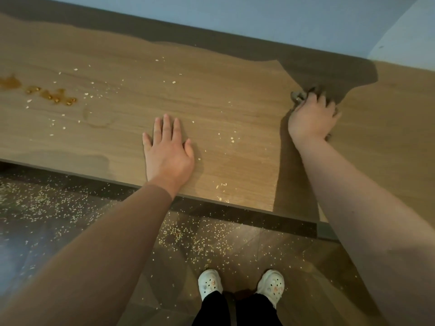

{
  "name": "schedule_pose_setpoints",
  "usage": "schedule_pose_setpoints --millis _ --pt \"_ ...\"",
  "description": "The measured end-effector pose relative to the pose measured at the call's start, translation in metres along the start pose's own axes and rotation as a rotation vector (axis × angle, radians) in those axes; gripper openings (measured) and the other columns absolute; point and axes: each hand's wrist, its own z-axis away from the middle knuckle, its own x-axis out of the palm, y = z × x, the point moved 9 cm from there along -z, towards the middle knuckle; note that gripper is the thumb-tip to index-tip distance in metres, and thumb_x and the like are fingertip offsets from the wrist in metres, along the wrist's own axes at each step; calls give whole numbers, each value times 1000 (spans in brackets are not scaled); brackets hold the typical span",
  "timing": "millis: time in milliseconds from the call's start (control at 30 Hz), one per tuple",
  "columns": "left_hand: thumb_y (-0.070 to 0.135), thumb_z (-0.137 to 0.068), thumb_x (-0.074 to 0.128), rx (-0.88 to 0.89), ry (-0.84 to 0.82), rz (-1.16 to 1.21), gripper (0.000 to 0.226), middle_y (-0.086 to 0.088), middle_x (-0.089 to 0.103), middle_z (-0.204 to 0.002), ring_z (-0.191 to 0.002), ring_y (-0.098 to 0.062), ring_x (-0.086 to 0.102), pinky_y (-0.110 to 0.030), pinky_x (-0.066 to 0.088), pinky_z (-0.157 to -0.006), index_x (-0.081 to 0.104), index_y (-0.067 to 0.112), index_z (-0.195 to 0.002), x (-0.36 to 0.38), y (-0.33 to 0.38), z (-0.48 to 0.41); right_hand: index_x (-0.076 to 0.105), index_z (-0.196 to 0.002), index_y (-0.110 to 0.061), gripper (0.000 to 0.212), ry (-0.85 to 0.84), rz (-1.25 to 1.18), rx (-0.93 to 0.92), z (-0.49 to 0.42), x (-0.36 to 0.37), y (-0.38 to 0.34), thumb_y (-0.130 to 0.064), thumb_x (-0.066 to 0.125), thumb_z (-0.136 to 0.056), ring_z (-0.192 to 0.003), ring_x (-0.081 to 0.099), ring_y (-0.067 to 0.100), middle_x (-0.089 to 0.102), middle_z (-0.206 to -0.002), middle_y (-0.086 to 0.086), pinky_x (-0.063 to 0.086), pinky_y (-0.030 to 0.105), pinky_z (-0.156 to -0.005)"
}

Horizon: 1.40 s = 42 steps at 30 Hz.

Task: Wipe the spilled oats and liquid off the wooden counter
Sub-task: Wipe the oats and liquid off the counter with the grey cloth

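A person's left hand (168, 147) lies flat, fingers straight, on the wooden counter (211, 90); the right hand (310, 118) curls over a grey wad (297, 96). Oats (231, 138) dot the space between the hands, and amber liquid (50, 95) pools far left of the left hand.

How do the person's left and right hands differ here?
The left hand lies flat with straight fingers and holds nothing; the right hand curls around a dark cloth. The left sits near the front edge, the right farther back. Both rest on the wooden counter.
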Motion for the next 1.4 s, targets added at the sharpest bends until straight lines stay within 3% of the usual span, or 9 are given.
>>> schedule_pose_setpoints --millis 67,300,367,533,700,900,1167,1333,1400 --pt "40 -102 21 2 1 6 63 -6 0 -166 -153 -23 -5 -50 0 -122 8 15 -159 0 0 1 46 -142 -14 46 -3 -4 -63 5 6 -26 -27 29 -101 -141 29 37 38 -153 12 18 55 -116" --pt "41 -101 19 5 -11 4 64 -7 -1 -166 -153 -24 -6 -50 -1 -122 7 15 -159 1 0 1 48 -143 -17 42 -161 -77 -714 76 5 -56 -25 36 -103 -144 29 25 38 -154 3 18 45 -120" --pt "41 -101 20 2 -13 11 64 -7 0 -166 -153 -24 -6 -50 -1 -122 8 15 -159 1 0 1 49 -142 -16 41 -179 -82 -727 49 5 -46 -23 37 -103 -144 30 26 39 -153 3 22 47 -119" --pt "39 -101 22 -5 1 40 63 -6 2 -166 -153 -23 -5 -49 -1 -122 10 15 -158 -1 0 2 53 -137 -13 41 -84 -74 -460 -2 8 -51 -25 36 -101 -140 35 32 42 -151 8 28 49 -116" --pt "39 -101 21 -1 -2 31 63 -5 2 -166 -153 -22 -5 -49 -1 -122 9 16 -158 -1 1 3 45 -144 -21 42 -277 53 -893 28 12 -58 -26 35 -103 -146 25 26 32 -157 1 19 47 -120" --pt "37 -102 24 -3 5 39 62 -6 3 -166 -153 -23 -3 -49 -1 -122 11 15 -158 -2 0 3 58 -131 -10 42 26 -84 -166 9 -14 33 -25 36 -98 -132 43 37 50 -144 13 32 48 -112" --pt "37 -102 26 -8 7 39 62 -6 4 -166 -153 -23 -3 -49 -1 -122 13 14 -158 -3 0 2 51 -140 -20 40 -232 -39 -814 119 -4 -22 -25 42 -101 -142 33 27 41 -151 3 14 44 -119" --pt "38 -102 27 -12 12 41 62 -6 4 -166 -153 -23 -2 -49 0 -123 13 15 -158 -4 0 2 53 -138 -14 41 -32 -102 -249 75 -13 6 -25 39 -100 -139 37 31 44 -150 8 24 47 -118" --pt "38 -102 27 -15 8 29 62 -5 4 -166 -153 -22 -3 -49 1 -123 12 16 -158 -4 0 3 48 -141 -13 44 -68 -44 -372 109 -4 -24 -26 37 -101 -141 34 32 41 -152 9 20 48 -119"
